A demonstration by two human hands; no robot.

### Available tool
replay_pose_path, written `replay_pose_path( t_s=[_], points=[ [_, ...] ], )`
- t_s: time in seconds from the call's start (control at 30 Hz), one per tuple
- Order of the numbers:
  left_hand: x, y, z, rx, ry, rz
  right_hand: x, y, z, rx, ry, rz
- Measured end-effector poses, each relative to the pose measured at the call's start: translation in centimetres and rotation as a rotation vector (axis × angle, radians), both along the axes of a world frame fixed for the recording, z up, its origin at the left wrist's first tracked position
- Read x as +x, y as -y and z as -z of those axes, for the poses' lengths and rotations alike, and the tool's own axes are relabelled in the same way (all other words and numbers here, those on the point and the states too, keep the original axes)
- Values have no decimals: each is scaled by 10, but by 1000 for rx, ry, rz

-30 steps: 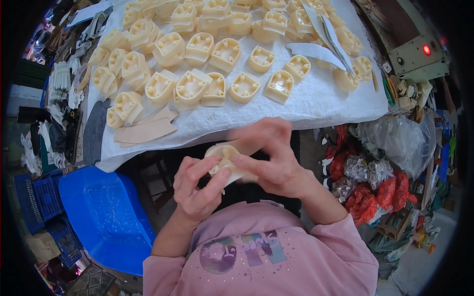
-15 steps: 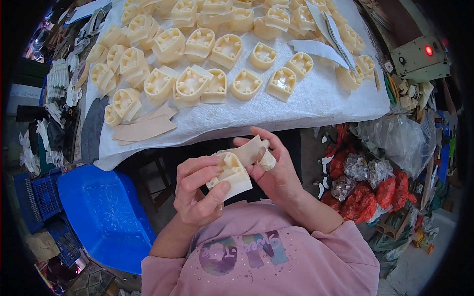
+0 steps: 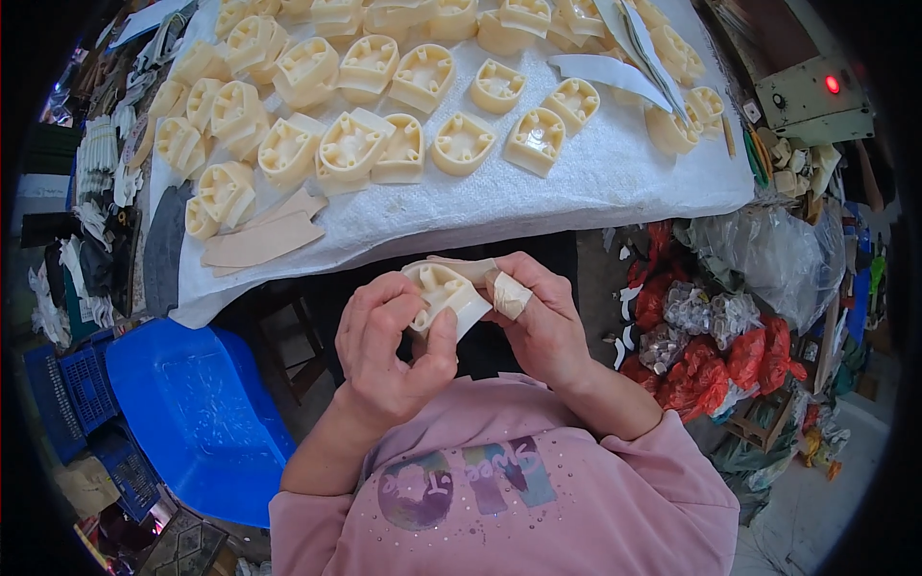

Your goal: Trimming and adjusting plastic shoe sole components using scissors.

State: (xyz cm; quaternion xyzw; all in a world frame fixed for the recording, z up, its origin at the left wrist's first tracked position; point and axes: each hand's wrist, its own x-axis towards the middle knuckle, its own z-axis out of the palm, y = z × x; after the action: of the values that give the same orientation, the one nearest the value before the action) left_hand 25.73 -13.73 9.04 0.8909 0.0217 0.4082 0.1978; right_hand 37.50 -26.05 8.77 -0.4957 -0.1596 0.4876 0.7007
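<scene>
Both of my hands hold one cream plastic moulded piece (image 3: 444, 291) close to my chest, below the table's front edge. My left hand (image 3: 389, 350) grips it from the left and underneath, thumb pressed on its lower side. My right hand (image 3: 541, 322) holds its right end, with a taped finger against the piece. The piece's hollow, ribbed side faces up. A beige strip lies across its top edge.
Several more cream moulded pieces (image 3: 351, 149) lie in rows on a white cloth (image 3: 538, 197) over the table. Flat beige cut-outs (image 3: 254, 240) rest at its front left. A blue plastic bin (image 3: 187, 408) stands at my left, red and clear bags (image 3: 730, 346) at my right, a grey box with a red light (image 3: 816, 96) at the back right.
The piece has been turned in my hands so its hollow side faces up. My hands have shifted slightly lower and closer together around it.
</scene>
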Motion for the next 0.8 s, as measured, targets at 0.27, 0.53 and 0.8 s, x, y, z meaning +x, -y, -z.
replay_pose_path(
  t_s=[0.27,0.53,0.8],
  points=[
    [-8,-11,30,-120,-193,-130,3,-9,-28,292,184,-11],
    [-9,-6,17,-321,-71,-67,29,-5,9,52,345,-144],
    [-6,4,20,-289,-54,-58,15,-5,11,-46,665,-152]
  ],
)
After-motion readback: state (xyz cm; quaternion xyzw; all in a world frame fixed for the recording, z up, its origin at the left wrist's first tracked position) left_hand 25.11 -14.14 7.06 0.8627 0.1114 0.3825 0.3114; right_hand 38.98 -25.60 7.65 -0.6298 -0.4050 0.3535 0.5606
